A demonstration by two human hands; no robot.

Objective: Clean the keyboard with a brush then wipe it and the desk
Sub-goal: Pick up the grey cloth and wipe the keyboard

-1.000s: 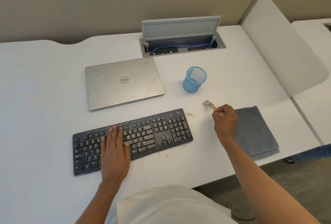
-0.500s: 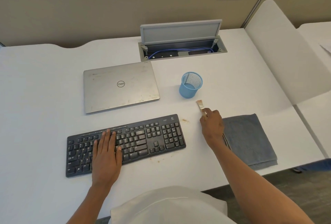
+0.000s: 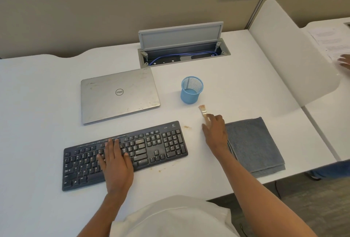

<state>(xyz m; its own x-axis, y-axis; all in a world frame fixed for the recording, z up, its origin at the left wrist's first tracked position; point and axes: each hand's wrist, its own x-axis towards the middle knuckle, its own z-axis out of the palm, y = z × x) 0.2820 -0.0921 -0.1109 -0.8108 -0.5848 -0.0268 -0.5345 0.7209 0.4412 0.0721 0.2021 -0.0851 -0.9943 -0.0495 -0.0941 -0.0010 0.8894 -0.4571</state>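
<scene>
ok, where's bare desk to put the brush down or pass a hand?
Widest: the desk left of the laptop and keyboard. Also bare: behind the grey cloth, between the blue mesh cup and the divider panel. Crowded: between keyboard and cloth, where the right hand holds the brush by some crumbs. The laptop-keyboard gap is narrow.

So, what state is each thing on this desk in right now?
Laptop: closed, lying flat.
Hatch lid: raised open.
Pen cup: upright, looks empty.
Cloth: folded, untouched.
Keyboard: flat, left hand resting on it.
Brush: gripped by right hand, bristles toward the cup.
</scene>
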